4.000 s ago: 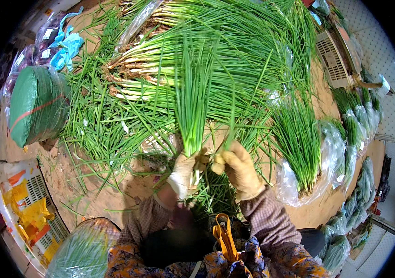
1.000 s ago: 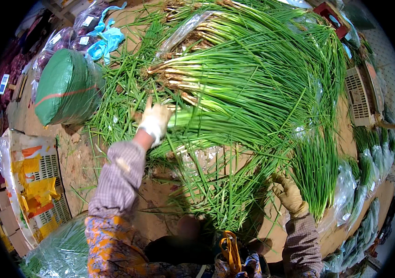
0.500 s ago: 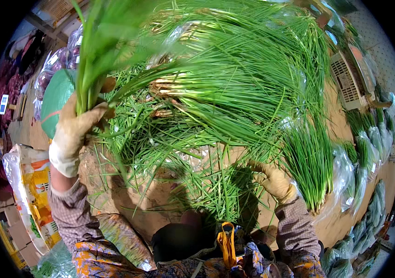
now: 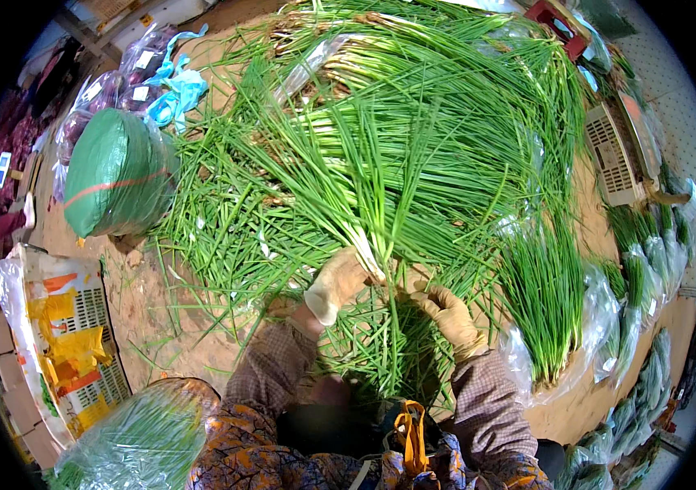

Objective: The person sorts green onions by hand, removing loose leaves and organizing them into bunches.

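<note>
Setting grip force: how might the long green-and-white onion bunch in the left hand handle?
Onion bunch: probably floppy, its thin leaves splaying beyond the tan-gloved left hand. Stalks may slip apart; no tie shows.

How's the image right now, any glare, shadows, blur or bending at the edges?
Head view: black rim and bowed edges, fisheye-style, as on the slotted crate; head view: glare on the clear plastic bag at right; head view: shade over leaf trimmings between the forearms; head view: green onions in the left hand look fairly sharp.
</note>
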Tool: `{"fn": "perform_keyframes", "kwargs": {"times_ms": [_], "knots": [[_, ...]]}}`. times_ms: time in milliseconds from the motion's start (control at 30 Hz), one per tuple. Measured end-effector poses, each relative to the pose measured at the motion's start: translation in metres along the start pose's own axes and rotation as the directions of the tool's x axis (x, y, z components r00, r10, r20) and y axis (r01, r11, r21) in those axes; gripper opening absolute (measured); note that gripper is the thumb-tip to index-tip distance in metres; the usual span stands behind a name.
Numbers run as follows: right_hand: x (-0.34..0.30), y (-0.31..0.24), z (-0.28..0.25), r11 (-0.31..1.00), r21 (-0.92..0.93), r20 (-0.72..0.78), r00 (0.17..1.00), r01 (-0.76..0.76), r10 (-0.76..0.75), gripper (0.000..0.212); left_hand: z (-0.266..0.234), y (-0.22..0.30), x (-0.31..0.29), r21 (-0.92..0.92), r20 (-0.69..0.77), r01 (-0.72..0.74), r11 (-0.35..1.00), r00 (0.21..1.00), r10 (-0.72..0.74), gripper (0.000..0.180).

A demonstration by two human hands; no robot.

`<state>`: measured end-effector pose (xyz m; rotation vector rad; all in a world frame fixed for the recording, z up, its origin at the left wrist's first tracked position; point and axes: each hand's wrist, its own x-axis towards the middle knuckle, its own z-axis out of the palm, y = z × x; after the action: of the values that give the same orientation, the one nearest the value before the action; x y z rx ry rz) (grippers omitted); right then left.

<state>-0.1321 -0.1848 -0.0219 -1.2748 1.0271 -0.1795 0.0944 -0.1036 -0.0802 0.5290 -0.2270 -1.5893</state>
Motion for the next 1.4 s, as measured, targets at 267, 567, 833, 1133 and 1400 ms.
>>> {"fn": "perform_keyframes", "kwargs": {"times_ms": [267, 567, 833, 1133, 1400], "knots": [[0.04, 0.003, 0.047, 0.953, -0.257, -0.032, 0.984, 0.159, -0.173, 0.037, -0.005, -0.013, -0.028, -0.031, -0.345, 0.009, 0.999, 0.938, -0.019, 0.047], [0.03, -0.019, 0.082, 0.973, -0.231, 0.086, 0.995, -0.028, 0.049, 0.029, 0.03, 0.001, -0.036, 0.252, -0.404, 0.072, 0.965, 0.914, 0.038, 0.041], [-0.009, 0.009, 0.073, 0.96, -0.17, 0.081, 0.974, 0.221, -0.21, 0.016, 0.063, -0.012, -0.051, 0.112, -0.391, 0.06, 0.992, 0.92, -0.011, 0.034], [0.031, -0.026, 0.065, 0.966, -0.136, -0.222, 0.943, 0.221, -0.247, 0.02, 0.054, -0.037, -0.05, 0.252, -0.479, 0.287, 0.924, 0.867, -0.139, 0.024], [0.061, -0.033, 0.054, 0.953, -0.237, -0.195, 0.951, 0.19, -0.238, 0.024, 0.064, -0.038, -0.051, 0.214, -0.487, 0.378, 0.901, 0.841, -0.237, 0.026]]}}
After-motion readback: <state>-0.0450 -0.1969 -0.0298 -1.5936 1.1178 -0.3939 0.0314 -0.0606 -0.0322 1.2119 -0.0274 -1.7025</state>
